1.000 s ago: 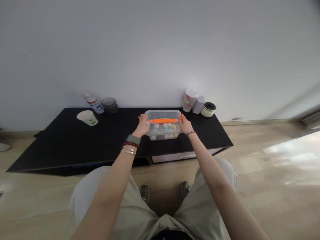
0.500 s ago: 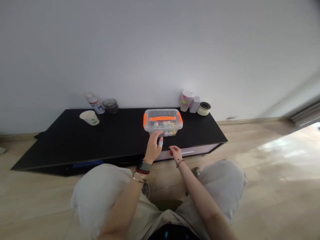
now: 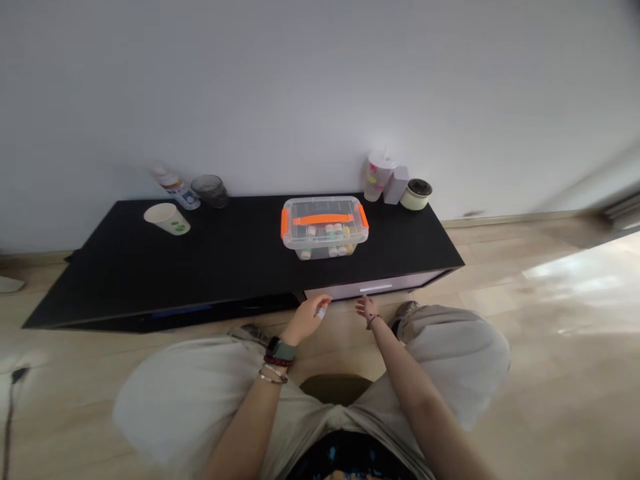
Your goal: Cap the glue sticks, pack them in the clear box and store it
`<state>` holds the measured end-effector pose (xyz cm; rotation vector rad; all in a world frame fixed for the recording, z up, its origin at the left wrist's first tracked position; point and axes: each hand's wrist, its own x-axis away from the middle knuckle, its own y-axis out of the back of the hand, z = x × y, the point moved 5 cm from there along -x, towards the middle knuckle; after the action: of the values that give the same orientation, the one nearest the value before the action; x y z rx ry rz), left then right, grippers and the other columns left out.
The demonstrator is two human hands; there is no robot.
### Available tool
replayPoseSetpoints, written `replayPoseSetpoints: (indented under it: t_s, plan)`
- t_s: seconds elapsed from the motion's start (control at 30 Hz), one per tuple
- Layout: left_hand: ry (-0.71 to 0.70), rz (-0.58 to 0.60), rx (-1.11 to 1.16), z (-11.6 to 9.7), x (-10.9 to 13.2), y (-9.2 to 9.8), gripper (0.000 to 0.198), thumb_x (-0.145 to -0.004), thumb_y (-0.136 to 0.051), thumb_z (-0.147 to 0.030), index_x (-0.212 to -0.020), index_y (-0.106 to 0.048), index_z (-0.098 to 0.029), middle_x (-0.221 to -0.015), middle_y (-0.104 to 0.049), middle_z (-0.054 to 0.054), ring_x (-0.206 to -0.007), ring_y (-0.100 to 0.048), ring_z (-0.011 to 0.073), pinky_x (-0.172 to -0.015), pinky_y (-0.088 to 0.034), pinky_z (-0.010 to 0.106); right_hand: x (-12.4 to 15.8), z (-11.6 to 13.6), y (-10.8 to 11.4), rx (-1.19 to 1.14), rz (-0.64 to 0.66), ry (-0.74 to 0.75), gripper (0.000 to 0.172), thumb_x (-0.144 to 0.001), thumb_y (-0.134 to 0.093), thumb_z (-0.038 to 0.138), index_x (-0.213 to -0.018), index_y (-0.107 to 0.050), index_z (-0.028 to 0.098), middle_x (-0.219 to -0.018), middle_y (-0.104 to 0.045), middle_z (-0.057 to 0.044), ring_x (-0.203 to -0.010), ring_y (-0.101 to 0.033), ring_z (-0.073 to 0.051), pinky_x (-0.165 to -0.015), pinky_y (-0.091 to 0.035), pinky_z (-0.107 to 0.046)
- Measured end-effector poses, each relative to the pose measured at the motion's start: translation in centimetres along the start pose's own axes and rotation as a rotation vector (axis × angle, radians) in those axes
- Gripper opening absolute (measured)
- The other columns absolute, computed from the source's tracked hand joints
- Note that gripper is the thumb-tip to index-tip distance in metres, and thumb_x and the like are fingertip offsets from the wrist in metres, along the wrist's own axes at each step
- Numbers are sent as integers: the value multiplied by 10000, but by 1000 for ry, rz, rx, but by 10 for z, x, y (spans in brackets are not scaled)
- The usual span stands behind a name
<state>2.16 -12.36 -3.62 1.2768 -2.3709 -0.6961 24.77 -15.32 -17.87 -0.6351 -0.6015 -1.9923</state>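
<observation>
A clear plastic storage box with an orange handle and orange side clips stands closed on the black cabinet. Several small white-capped bottles show through its walls. My left hand, with a bandage on its thumb, is in front of the cabinet's pale drawer, its fingers loosely bent and apart and nothing in them. Just below the drawer's silver handle is my right hand, empty with its fingers spread. Whether either hand touches the drawer I cannot tell.
On the cabinet top stand a paper cup, a spray can and a dark glass bowl at left. A patterned tumbler, a pale box and a lidded jar stand at right, against the wall.
My left hand has moved off the storage box, down toward the drawer front. My right hand has shifted slightly right and its fingers have spread. The view has tilted a little.
</observation>
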Motion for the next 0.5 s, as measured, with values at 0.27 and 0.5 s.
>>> replayPoseSetpoints:
  t_s: [0.27,0.5]
  plan:
    - [-112,48,-90,-7,-7,-5,308,-944,-420,-190,-1149,-649,-201,-1173,-682,96,-1118,-632,230,-1019,-488,404,-32,1,19,-180,-106,-162,345,-970,-580,392,-1224,-595,160,-1170,-635,-88,-964,-645,-185,-817,-572,-377]
    - [-182,-19,-117,-12,-18,-14,313,-962,-442,-204,-1213,-628,-194,-1245,-637,100,-1199,-577,230,-1086,-442,423,-33,1,18,-78,-97,-162,278,-991,-531,394,-1124,-588,155,-992,-660,-47,-763,-651,-125,-670,-557,-276]
